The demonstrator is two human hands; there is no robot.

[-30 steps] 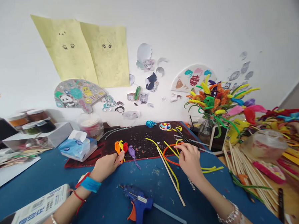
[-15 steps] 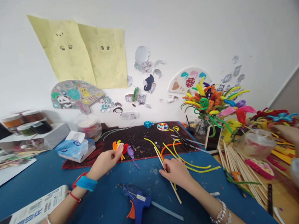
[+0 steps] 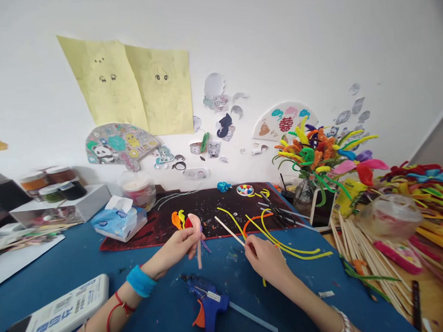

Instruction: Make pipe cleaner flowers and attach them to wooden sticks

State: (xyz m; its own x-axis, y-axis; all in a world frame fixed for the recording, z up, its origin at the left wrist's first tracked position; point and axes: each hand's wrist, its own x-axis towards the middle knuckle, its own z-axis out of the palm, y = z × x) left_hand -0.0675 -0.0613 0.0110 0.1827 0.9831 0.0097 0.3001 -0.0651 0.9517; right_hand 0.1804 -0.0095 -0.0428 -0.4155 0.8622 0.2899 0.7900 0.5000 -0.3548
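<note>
Pinched in my left hand (image 3: 183,243) is a pale pink pipe-cleaner petal (image 3: 195,222), its stem hanging below the fingers. Orange (image 3: 176,220) and yellow (image 3: 181,217) petals lie just behind that hand on the dark mat, with a red and a purple one partly hidden. My right hand (image 3: 265,255) is closed around a thin wooden stick (image 3: 226,228), whose tip points up and to the left. Yellow pipe cleaners (image 3: 295,251) and an orange one (image 3: 254,219) lie beside and behind my right hand. A blue glue gun (image 3: 210,303) rests between my forearms.
At the right are a vase of pipe-cleaner flowers (image 3: 304,194), many wooden sticks (image 3: 363,248) and a plastic tub (image 3: 395,216). Scissors (image 3: 279,215) lie behind my right hand. A tissue pack (image 3: 119,221) and a white box-like item (image 3: 66,313) are at the left.
My left hand has lifted the pink petal away from the others and moved right. My right hand has picked up the wooden stick from the table. Another person's hand at far right has gone.
</note>
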